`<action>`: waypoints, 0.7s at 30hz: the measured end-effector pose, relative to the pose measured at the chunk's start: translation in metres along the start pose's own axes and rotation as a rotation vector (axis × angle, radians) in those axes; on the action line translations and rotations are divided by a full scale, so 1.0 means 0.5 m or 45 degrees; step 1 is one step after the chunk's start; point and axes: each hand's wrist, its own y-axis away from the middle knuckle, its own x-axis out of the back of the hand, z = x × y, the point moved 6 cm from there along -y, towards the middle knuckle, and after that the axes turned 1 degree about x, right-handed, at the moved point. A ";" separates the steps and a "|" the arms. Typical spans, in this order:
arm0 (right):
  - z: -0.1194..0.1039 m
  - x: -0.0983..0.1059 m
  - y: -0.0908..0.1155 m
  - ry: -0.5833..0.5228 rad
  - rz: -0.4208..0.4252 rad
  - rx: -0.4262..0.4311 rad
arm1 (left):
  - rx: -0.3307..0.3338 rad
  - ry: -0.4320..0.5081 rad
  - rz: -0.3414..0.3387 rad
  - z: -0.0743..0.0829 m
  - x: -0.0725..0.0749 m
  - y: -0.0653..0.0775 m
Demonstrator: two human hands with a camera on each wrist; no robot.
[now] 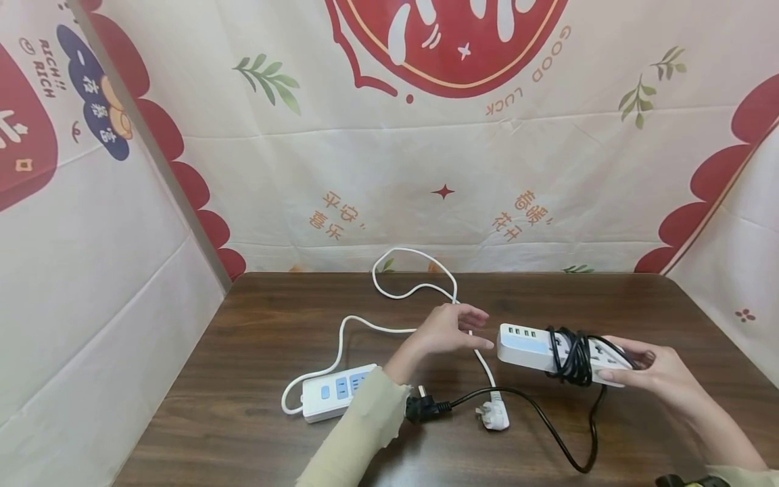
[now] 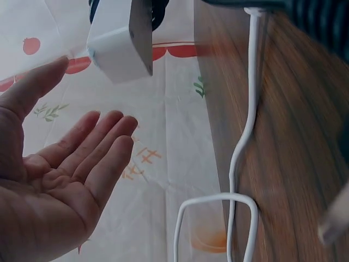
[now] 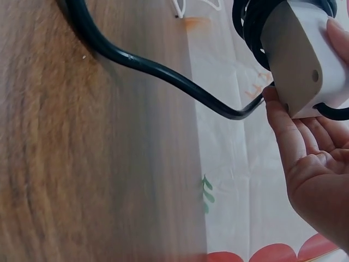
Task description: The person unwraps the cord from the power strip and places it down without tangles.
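My right hand (image 1: 654, 370) grips one end of a white power strip (image 1: 526, 346), thumb on the near side and fingers behind. A black cord (image 1: 573, 358) is wound several times round the strip's right half. From the windings its free length loops down and left to a black plug (image 1: 426, 407). In the right wrist view the strip's end (image 3: 305, 65) sits between thumb and fingers, above the table. My left hand (image 1: 447, 329) is just left of the strip, fingers spread and holding nothing. In the left wrist view its palm (image 2: 60, 185) faces the strip's end (image 2: 120, 46).
A second white power strip (image 1: 325, 399) with blue sockets lies at the left, partly behind my left sleeve. Its white cord (image 1: 341, 338) curves across the brown table (image 1: 243, 379) to a white plug (image 1: 494, 412). A printed cloth (image 1: 389, 162) hangs behind the table.
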 end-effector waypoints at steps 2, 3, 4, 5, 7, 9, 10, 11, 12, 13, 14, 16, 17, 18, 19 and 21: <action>-0.018 -0.004 0.002 0.001 0.010 0.030 | -0.004 0.003 -0.002 0.005 -0.005 -0.003; -0.026 -0.006 0.003 0.001 0.022 0.038 | -0.005 0.010 -0.005 0.006 -0.007 -0.004; -0.038 -0.009 0.005 0.002 0.023 0.060 | -0.005 0.022 -0.008 0.007 -0.010 -0.006; -0.050 -0.013 0.007 -0.001 0.015 0.072 | -0.004 0.035 -0.015 0.007 -0.013 -0.008; -0.069 -0.019 0.011 0.010 0.011 0.097 | -0.005 0.067 -0.032 0.008 -0.020 -0.012; -0.081 -0.024 0.012 0.009 0.010 0.096 | -0.008 0.090 -0.050 0.008 -0.027 -0.016; -0.086 -0.025 0.012 0.016 0.009 0.104 | -0.010 0.091 -0.057 0.008 -0.030 -0.018; -0.090 -0.026 0.012 0.017 0.008 0.108 | -0.015 0.087 -0.064 0.008 -0.034 -0.020; -0.093 -0.027 0.011 0.022 0.010 0.113 | -0.022 0.076 -0.070 0.008 -0.037 -0.022; -0.095 -0.028 0.010 0.022 0.010 0.115 | -0.028 0.057 -0.074 0.009 -0.040 -0.023; -0.097 -0.030 0.009 0.021 0.010 0.124 | -0.039 0.032 -0.075 0.009 -0.044 -0.025; -0.103 -0.032 0.007 0.047 0.011 0.152 | -0.059 -0.030 -0.073 0.011 -0.049 -0.028; -0.106 -0.034 0.007 0.061 0.011 0.157 | -0.066 -0.060 -0.071 0.012 -0.052 -0.029; -0.110 -0.037 0.007 0.074 0.011 0.163 | -0.073 -0.089 -0.069 0.012 -0.054 -0.030; -0.114 -0.039 0.006 0.087 0.007 0.171 | -0.082 -0.118 -0.064 0.014 -0.055 -0.031; -0.122 -0.045 0.006 0.117 -0.006 0.184 | -0.092 -0.160 -0.053 0.015 -0.056 -0.032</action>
